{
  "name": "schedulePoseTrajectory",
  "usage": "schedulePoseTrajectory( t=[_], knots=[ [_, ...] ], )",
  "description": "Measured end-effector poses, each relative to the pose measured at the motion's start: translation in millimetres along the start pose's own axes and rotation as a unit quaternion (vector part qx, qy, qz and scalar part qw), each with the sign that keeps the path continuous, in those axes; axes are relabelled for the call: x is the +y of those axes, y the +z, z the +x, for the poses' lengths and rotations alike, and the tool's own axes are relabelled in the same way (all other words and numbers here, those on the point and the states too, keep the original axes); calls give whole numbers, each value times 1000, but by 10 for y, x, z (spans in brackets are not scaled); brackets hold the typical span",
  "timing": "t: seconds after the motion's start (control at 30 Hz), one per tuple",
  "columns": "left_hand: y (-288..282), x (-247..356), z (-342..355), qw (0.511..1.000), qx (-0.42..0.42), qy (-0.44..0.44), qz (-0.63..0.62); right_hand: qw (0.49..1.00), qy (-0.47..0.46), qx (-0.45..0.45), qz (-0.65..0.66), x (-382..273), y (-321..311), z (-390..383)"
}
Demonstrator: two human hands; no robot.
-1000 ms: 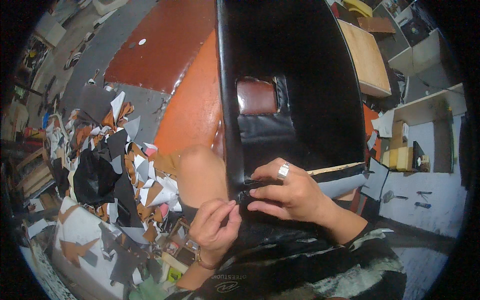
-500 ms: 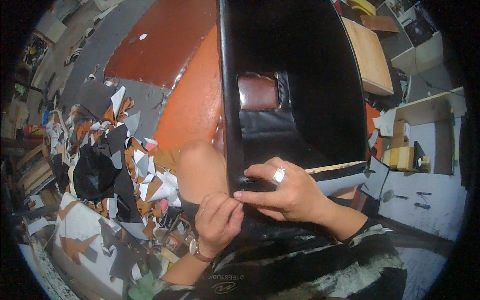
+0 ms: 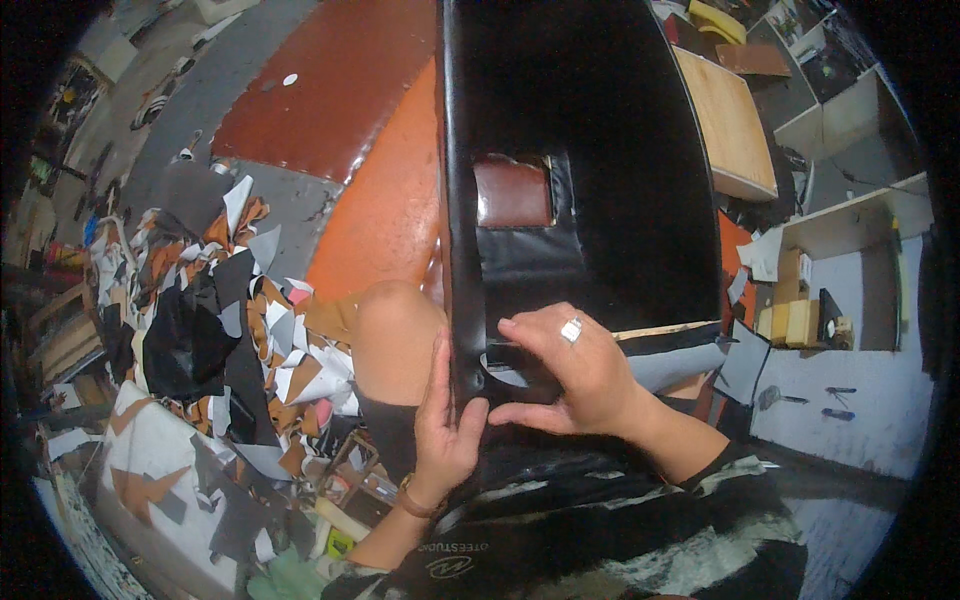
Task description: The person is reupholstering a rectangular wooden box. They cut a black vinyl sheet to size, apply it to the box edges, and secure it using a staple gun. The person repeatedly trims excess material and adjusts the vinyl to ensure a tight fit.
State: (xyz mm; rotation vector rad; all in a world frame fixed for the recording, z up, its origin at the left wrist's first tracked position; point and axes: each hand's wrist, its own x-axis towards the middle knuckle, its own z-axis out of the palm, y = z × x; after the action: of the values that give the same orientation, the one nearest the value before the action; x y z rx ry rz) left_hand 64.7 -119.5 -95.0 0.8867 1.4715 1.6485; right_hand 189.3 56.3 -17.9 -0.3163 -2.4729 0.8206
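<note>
Head view: both my hands press on the near edge of the black panel (image 3: 600,180) standing over my knee. Left hand (image 3: 445,420) lies flat against its left edge, fingers up; right hand (image 3: 570,370) spreads across its black covering, fingertips bent. Leather scraps (image 3: 230,330) lie left.

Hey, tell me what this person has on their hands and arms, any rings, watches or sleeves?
The right hand wears a silver ring on one finger. The left hand has a brownish band at the wrist. Both forearms are bare; short sleeves of a dark patterned shirt begin higher up.
</note>
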Motion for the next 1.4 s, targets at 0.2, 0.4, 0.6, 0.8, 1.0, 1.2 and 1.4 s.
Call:
schedulePoseTrajectory(
  t=[0.2, 0.4, 0.6, 0.8, 1.0, 1.2, 1.4],
  knots=[
    [-76, -256, -12, 994, -3, 37, 101, 999, -17, -34, -22, 33, -3, -22],
    [-75, -258, 9, 994, -2, 47, 96, 996, -63, -37, 56, 58, -104, -4],
    [-69, -241, 29, 991, -3, 67, 116, 992, -99, -72, 16, 45, -115, -23],
    [-64, -292, 17, 994, 4, 49, 92, 986, -51, -134, -84, -110, -89, -157],
    [-58, -301, 30, 991, 6, 66, 118, 985, 30, -92, -142, -237, -243, -410],
    [-83, -223, 16, 995, 3, 29, 93, 946, 24, -157, -282, -92, -579, 223],
    [-44, -236, 24, 999, 6, 9, 50, 904, 129, -351, -206, 347, -353, 508]
  ],
)
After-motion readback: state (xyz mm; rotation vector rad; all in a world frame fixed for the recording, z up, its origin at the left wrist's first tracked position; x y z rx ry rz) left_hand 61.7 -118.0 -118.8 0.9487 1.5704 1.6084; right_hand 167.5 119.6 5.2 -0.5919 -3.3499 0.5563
